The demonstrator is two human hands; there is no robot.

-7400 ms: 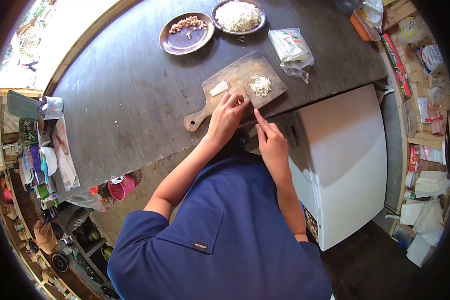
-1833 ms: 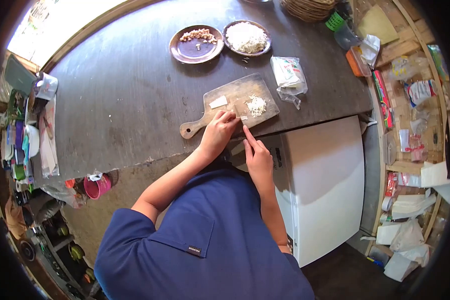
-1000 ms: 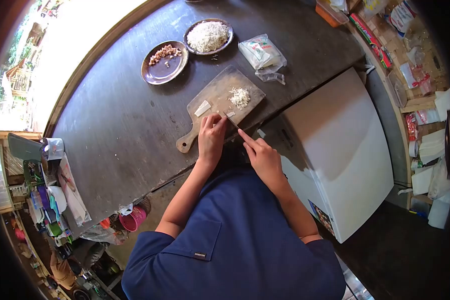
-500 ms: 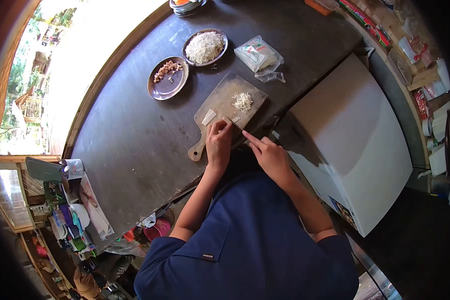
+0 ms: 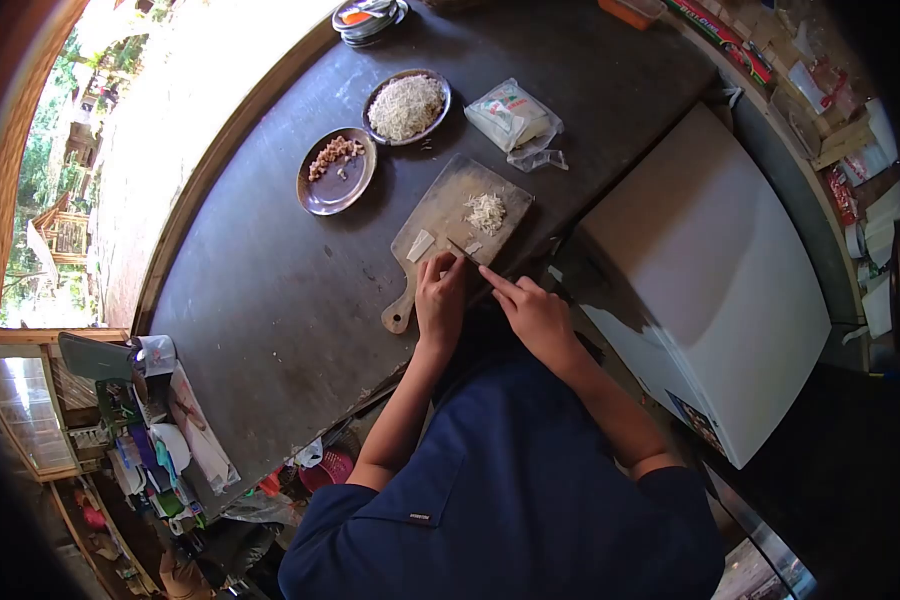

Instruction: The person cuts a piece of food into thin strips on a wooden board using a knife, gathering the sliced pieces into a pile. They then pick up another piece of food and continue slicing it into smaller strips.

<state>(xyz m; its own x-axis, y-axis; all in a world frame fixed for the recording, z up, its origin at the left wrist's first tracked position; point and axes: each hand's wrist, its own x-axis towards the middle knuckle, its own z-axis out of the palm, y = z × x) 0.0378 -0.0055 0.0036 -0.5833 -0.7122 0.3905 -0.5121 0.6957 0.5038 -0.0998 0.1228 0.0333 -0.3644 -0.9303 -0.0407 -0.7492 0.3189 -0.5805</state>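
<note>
A wooden cutting board (image 5: 437, 215) lies near the table's front edge. On it are a heap of thin pale shreds (image 5: 485, 212), a flat white piece (image 5: 421, 245) and small bits beside a knife (image 5: 460, 247). My right hand (image 5: 538, 318) is closed on the knife, its index finger stretched along it. My left hand (image 5: 441, 303) is closed with fingertips pressed together at the board's lower part, left of the blade; what it holds is too small to make out.
Beyond the board stand a plate of brown chunks (image 5: 335, 201), a plate heaped with pale shreds (image 5: 407, 108) and a plastic package (image 5: 511, 116). Stacked dishes (image 5: 371, 25) are at the far edge. A white appliance (image 5: 710, 250) stands at right.
The view has shifted slightly. The knife's blade has swung to point further up and left over the board, and both hands stay close to it.
</note>
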